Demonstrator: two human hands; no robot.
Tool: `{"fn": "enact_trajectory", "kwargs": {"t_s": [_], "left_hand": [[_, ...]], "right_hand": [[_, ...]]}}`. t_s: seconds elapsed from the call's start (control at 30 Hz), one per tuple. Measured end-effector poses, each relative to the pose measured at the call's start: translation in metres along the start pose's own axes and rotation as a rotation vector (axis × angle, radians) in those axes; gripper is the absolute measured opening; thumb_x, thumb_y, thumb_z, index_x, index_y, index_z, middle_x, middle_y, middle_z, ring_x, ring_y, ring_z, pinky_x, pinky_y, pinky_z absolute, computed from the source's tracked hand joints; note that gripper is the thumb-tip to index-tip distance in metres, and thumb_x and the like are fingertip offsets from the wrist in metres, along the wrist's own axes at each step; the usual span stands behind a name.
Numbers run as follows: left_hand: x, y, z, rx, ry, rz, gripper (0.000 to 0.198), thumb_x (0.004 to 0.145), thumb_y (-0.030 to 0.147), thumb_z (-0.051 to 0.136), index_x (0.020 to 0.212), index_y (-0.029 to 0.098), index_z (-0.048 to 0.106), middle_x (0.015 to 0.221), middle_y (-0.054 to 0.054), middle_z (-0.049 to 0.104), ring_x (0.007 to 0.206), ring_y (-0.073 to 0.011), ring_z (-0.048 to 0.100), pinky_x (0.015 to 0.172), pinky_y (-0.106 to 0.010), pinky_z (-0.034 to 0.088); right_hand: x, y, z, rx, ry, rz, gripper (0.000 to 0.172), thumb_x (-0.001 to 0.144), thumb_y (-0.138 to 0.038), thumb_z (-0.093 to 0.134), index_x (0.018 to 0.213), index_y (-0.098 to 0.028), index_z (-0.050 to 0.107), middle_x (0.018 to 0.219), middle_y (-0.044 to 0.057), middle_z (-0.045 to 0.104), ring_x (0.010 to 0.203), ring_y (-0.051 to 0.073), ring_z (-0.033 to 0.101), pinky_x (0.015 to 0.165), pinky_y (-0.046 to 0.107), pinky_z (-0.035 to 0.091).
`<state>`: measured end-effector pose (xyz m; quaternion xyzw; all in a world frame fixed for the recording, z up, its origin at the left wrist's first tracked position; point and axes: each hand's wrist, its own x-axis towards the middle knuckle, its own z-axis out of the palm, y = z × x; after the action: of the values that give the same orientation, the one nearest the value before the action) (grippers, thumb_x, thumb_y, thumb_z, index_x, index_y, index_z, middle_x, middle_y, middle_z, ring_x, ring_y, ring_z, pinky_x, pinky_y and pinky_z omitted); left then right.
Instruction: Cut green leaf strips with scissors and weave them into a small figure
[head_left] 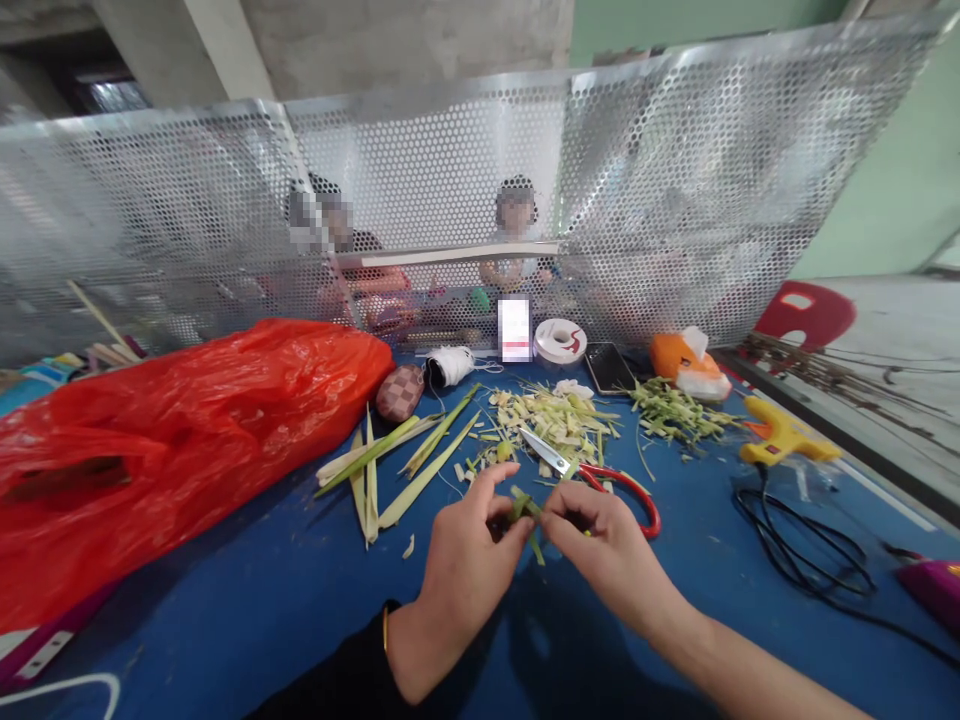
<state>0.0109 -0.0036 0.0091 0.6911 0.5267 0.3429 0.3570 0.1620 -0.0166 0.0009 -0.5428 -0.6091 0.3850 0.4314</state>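
Observation:
Between my two hands, over the front middle of the blue table (pixel 315 620), is a small green piece of folded leaf strips (pixel 523 505). My left hand (pixel 472 560) pinches it from the left between thumb and fingers. From the right, the thumb and fingertips of my right hand (pixel 600 540) close on its other side. Just beyond my right hand lies a pair of scissors with red handles (pixel 652 515), blades pointing away to the left. A heap of cut leaf scraps (pixel 555 415) spreads behind the scissors. Long pale-green leaves (pixel 427 485) rest to the left of my hands.
A red plastic bag (pixel 187 430) covers the left side. Along the back are white thread (pixel 450 366), a ribbon spool (pixel 561 341), a dark phone (pixel 609 368) and tissues (pixel 690 365). A yellow glue gun (pixel 784 435) with its cord stands right. People sit behind a perforated metal screen (pixel 435 150).

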Motion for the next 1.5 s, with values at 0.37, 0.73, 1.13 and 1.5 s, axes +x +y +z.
{"fn": "enact_trajectory", "kwargs": {"t_s": [0.37,0.73,1.13,1.5], "left_hand": [[-0.004,-0.008,0.001,0.218,0.096,0.17,0.055,0.08,0.018,0.059,0.133,0.032,0.057,0.083,-0.002,0.076,0.071,-0.0189,0.068,0.066,-0.025,0.049],[0.001,-0.006,-0.001,0.024,0.071,0.119,0.038,0.075,0.011,0.058,0.107,0.026,0.074,0.095,-0.003,0.077,0.079,-0.0199,0.07,0.075,-0.027,0.052],[0.004,-0.005,-0.002,0.012,0.11,0.038,0.043,0.074,0.013,0.059,0.114,0.022,0.071,0.082,-0.002,0.076,0.067,-0.0169,0.067,0.067,-0.026,0.053],[-0.001,-0.009,0.004,0.107,0.026,0.17,0.042,0.076,0.007,0.059,0.113,0.023,0.071,0.104,-0.004,0.076,0.091,-0.0212,0.072,0.085,-0.029,0.054]], "right_hand": [[0.001,0.008,0.009,0.259,0.057,0.057,0.021,0.075,-0.035,0.067,0.079,-0.02,0.052,0.06,-0.005,0.053,0.05,0.012,0.051,0.048,0.023,0.041],[0.001,0.006,0.006,0.213,0.05,-0.027,0.013,0.077,-0.029,0.066,0.079,-0.02,0.056,0.067,-0.003,0.056,0.06,0.014,0.053,0.055,0.026,0.044],[-0.001,0.005,0.001,-0.105,0.054,-0.274,0.016,0.086,-0.019,0.058,0.07,-0.02,0.058,0.07,0.0,0.055,0.068,0.016,0.053,0.063,0.027,0.041],[-0.005,0.004,0.004,-0.161,0.087,-0.194,0.02,0.085,-0.016,0.057,0.066,-0.021,0.053,0.067,-0.001,0.054,0.064,0.015,0.05,0.059,0.026,0.039]]}}
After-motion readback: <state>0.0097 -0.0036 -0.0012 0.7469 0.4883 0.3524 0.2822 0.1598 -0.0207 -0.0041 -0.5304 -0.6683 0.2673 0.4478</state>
